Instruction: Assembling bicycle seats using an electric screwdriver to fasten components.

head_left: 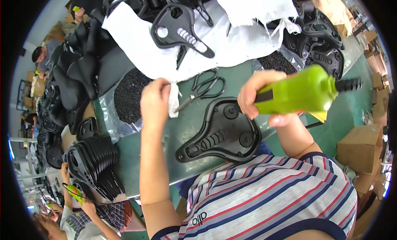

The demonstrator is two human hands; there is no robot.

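My right hand [253, 93] is wrapped round the grip of a lime-green electric screwdriver [304, 91], raised above the bench with its black cable end pointing right. Under it on the bench lies a black plastic bicycle saddle base [215, 138], hollow side up, with two round recesses at its wide end. My left hand [154, 101] is beside a clear bag of small black pieces, probably screws [127, 100]. Its fingers are closed together, and what they hold, if anything, is hidden. Close by are a white cloth strip [173, 100] and black-handled scissors [202, 89].
A white sack [136, 45] carries more black saddle bases [175, 25]. A second bag of black pieces [277, 62] lies at right. Stacked saddle shells [93, 165] stand at left, where a co-worker [89, 217] holds a green screwdriver [74, 193]. Cardboard boxes [359, 149] sit at right.
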